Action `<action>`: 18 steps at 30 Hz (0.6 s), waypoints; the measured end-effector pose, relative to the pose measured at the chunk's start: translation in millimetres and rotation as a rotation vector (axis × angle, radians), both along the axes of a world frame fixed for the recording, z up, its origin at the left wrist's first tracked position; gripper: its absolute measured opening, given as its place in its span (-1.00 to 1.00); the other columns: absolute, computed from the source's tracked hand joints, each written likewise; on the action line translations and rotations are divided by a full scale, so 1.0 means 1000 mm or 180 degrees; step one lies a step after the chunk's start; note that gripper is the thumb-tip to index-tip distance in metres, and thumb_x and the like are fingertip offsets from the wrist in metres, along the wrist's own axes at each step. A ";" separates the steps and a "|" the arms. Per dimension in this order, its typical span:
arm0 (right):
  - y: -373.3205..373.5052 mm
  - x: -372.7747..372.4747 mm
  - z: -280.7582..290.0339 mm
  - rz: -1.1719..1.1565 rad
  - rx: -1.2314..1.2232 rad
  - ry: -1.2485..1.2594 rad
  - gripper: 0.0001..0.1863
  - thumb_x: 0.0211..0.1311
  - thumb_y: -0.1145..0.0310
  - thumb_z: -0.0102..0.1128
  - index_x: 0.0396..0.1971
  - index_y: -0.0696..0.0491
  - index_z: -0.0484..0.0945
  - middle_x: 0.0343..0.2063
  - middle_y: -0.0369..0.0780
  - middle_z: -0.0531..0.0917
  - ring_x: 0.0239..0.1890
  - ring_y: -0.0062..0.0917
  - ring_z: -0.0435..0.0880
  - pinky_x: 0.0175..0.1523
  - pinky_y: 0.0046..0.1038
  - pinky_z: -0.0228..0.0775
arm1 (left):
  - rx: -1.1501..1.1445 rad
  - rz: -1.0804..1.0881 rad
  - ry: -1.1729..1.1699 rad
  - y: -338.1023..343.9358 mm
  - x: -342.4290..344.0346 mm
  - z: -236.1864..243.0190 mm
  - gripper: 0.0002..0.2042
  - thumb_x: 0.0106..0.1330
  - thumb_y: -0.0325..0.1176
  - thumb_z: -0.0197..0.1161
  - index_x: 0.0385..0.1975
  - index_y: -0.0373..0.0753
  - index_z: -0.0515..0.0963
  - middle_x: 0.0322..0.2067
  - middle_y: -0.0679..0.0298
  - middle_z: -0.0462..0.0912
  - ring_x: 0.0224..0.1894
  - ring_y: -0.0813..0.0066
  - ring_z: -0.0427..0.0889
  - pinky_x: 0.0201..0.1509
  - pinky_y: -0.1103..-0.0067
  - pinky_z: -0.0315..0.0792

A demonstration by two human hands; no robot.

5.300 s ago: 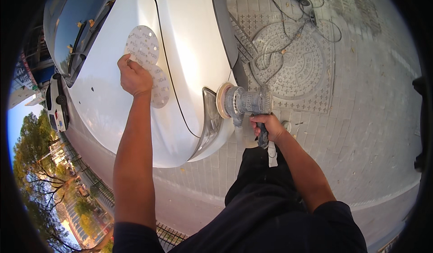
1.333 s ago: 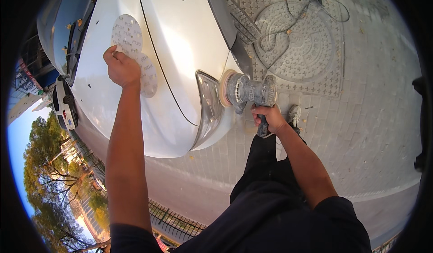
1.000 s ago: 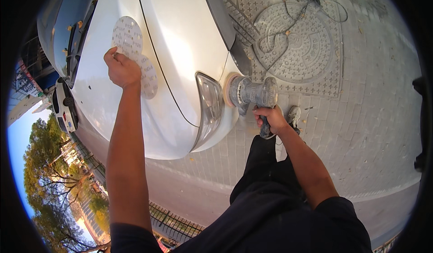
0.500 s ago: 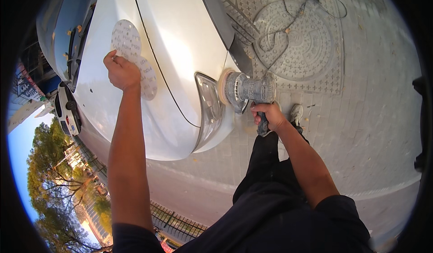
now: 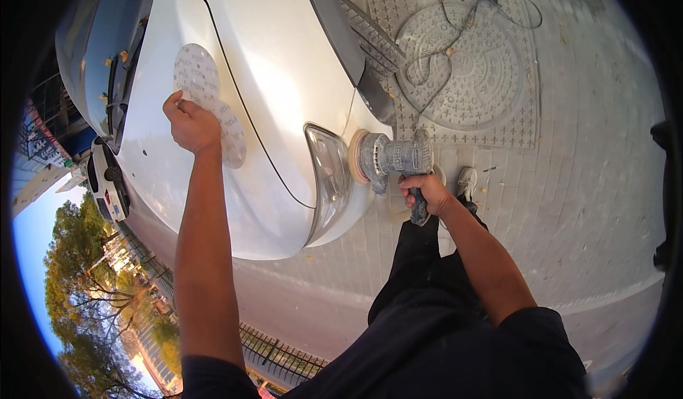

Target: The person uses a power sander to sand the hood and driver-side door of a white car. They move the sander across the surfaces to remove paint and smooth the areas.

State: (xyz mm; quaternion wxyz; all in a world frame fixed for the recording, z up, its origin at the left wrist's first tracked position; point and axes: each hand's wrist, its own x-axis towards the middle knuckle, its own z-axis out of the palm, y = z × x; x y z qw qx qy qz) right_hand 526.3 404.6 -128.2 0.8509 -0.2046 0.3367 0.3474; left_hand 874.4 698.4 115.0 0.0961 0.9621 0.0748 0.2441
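My left hand is raised over the white car hood, its fingers curled at the edge of a round pale sanding disc with rows of print. A second sanding disc overlaps it lower down, partly behind the hand. My right hand is wrapped round the handle of a dusty grey power sander. The sander is turned sideways, its tan round pad facing the car, right beside the headlight. Whether the pad touches the bodywork I cannot tell.
A front tyre and dark wheel-arch trim stand at the car's side. A cable loops over a round manhole cover in the brick paving. My shoe is beneath the sander. A parked white vehicle and a fence lie farther off.
The car, discs and my left hand sit slightly lower in the view. The sander has swung a little, its pad now squarer to the car. Both hands keep their hold.
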 end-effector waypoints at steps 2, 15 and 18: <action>0.000 -0.006 0.002 0.0071 -0.0012 0.0009 -0.87 0.29 0.41 0.43 -0.35 0.13 0.66 -0.50 -0.21 0.66 -0.58 -0.50 0.57 -0.39 -0.31 0.50 | 0.0003 -0.0043 -0.0022 0.001 0.000 -0.001 -0.69 0.68 -0.23 -0.06 0.26 -0.05 0.52 0.09 -0.01 0.81 0.09 -0.18 0.78 0.22 0.04 0.61; -0.008 0.002 -0.007 0.0148 0.0044 -0.0016 -0.86 0.30 0.41 0.41 -0.25 0.11 0.64 -0.50 -0.25 0.61 -0.57 -0.52 0.54 -0.36 -0.32 0.49 | -0.0011 -0.0041 -0.0047 0.004 0.002 -0.003 -0.69 0.66 -0.23 -0.05 0.24 -0.05 0.54 0.09 0.00 0.82 0.06 -0.17 0.79 0.19 0.06 0.63; -0.007 0.009 -0.013 0.0041 0.0023 -0.0080 -0.86 0.30 0.42 0.41 -0.23 0.11 0.64 -0.49 -0.24 0.62 -0.58 -0.52 0.53 -0.36 -0.32 0.48 | 0.0022 -0.0019 -0.0044 0.004 0.000 -0.003 -0.69 0.66 -0.23 -0.05 0.23 -0.06 0.55 0.09 0.00 0.81 0.06 -0.17 0.79 0.18 0.06 0.63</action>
